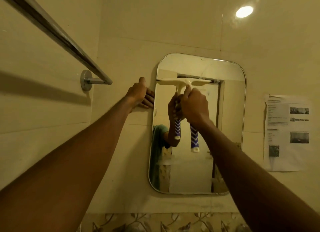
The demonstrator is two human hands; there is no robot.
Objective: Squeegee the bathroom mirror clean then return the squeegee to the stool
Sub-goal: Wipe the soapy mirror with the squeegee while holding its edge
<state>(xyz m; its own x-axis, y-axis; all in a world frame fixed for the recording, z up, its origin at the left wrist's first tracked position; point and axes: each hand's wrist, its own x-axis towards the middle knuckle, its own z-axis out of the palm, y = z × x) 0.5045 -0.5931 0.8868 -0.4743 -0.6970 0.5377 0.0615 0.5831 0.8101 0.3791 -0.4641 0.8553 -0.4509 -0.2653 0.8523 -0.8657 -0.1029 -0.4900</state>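
Right hand (pixel 194 107): one, fingers curled tight round the squeegee's handle.
Left hand (pixel 138 95): one, fingers straight, laid flat on the wall tile at the mirror's left edge.
Squeegee (pixel 170 82): one, cream head, purple handle with white chevrons; its blade lies level on the upper glass.
Mirror (pixel 228 110): one, round-cornered, on the tiled wall.
Towel rail (pixel 69 41): one, chrome, upper left.
Paper sheet (pixel 287 133): one, right of the mirror; print too blurred to read.
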